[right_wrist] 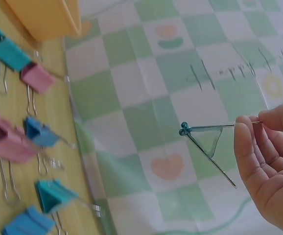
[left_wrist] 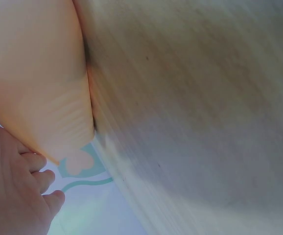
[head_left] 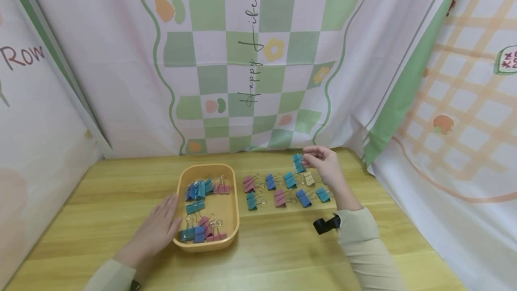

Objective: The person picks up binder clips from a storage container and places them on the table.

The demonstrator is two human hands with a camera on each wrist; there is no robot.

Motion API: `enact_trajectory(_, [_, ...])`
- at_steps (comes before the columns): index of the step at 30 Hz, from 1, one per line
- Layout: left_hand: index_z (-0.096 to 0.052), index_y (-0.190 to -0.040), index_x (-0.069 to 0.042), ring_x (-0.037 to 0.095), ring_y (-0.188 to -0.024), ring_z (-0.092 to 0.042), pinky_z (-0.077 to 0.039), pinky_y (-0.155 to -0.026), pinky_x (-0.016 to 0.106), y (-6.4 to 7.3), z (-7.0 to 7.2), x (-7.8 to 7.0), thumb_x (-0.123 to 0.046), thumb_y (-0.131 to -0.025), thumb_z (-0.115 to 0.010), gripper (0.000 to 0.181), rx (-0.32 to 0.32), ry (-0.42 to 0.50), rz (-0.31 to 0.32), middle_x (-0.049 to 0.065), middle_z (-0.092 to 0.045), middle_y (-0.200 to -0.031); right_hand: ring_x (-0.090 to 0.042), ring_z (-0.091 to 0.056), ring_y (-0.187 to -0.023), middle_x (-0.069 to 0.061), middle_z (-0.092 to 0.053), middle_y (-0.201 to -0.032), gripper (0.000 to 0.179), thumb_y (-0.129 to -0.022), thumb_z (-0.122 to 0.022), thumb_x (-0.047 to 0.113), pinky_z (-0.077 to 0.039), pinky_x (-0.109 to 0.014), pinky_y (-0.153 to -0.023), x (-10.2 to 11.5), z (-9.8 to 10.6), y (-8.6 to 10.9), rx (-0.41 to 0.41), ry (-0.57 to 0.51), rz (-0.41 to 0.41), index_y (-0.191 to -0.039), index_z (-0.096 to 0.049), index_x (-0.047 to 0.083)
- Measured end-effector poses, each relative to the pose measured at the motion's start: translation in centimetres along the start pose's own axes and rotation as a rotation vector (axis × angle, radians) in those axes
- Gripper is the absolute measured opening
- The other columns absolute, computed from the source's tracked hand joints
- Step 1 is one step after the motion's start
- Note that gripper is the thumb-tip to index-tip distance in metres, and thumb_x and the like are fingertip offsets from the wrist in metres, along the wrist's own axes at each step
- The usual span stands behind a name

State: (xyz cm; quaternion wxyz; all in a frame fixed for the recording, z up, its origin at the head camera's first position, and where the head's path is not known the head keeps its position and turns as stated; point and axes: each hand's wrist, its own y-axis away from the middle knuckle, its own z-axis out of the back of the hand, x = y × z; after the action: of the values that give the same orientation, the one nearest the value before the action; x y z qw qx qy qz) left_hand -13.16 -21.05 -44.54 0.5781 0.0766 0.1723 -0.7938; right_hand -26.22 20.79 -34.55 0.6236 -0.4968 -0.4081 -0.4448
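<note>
Above the back of the table, my right hand [head_left: 329,167] pinches a teal binder clip [head_left: 298,163] by one wire handle. In the right wrist view the clip's [right_wrist: 215,137] two handles spread apart, and thumb and fingertips grip the end of one. Along the left side of the yellow tray [head_left: 236,219] lies my left hand [head_left: 157,226], its fingers extended against the rim. The left wrist view shows those fingers [left_wrist: 44,181] beside the tray's outer wall [left_wrist: 38,73]. Blue, teal and pink binder clips [head_left: 199,234] lie jumbled in the tray.
Right of the tray, binder clips stand in two rows; the back row runs from a pink clip [head_left: 249,184] to a yellow one [head_left: 308,178], the front from a teal clip [head_left: 251,201] to another teal one [head_left: 323,194]. A checkered curtain [head_left: 258,80] hangs behind the wooden table [head_left: 278,255].
</note>
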Motion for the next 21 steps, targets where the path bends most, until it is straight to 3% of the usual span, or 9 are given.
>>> enact_trajectory(9, [-0.02,-0.14,0.012,0.042,-0.133,-0.017,-0.017,-0.106,0.053,0.0,0.1,-0.1,-0.029,-0.1,-0.035,0.059,0.001,0.001,-0.003,0.025,-0.018,-0.146,-0.012,-0.063,-0.073,-0.005,-0.064,-0.083,0.022,-0.089,-0.06,0.006,-0.054,-0.024,-0.07,-1.0,3.2,0.4,-0.075,0.022,-0.021,-0.106,-0.056,-0.007])
enact_trajectory(16, [-0.019,-0.14,0.011,0.042,-0.133,-0.017,-0.017,-0.106,0.053,0.0,0.0,0.0,-0.031,-0.1,-0.033,0.06,0.007,-0.006,0.003,0.025,-0.017,-0.146,-0.01,-0.064,-0.074,0.001,-0.065,-0.081,0.024,-0.089,-0.062,0.01,-0.053,-0.023,-0.071,-2.4,5.6,0.8,-0.147,0.036,-0.083,-0.106,-0.056,-0.006])
enact_trajectory(21, [-0.018,-0.141,0.011,0.041,-0.133,-0.016,-0.016,-0.106,0.053,0.0,-0.1,0.1,-0.033,-0.1,-0.032,0.061,0.017,-0.015,0.01,0.024,-0.017,-0.147,-0.01,-0.064,-0.075,0.004,-0.065,-0.08,0.015,-0.089,-0.061,0.008,-0.053,-0.022,-0.07,-3.7,7.4,1.1,-0.189,0.035,-0.138,-0.101,-0.058,0.001])
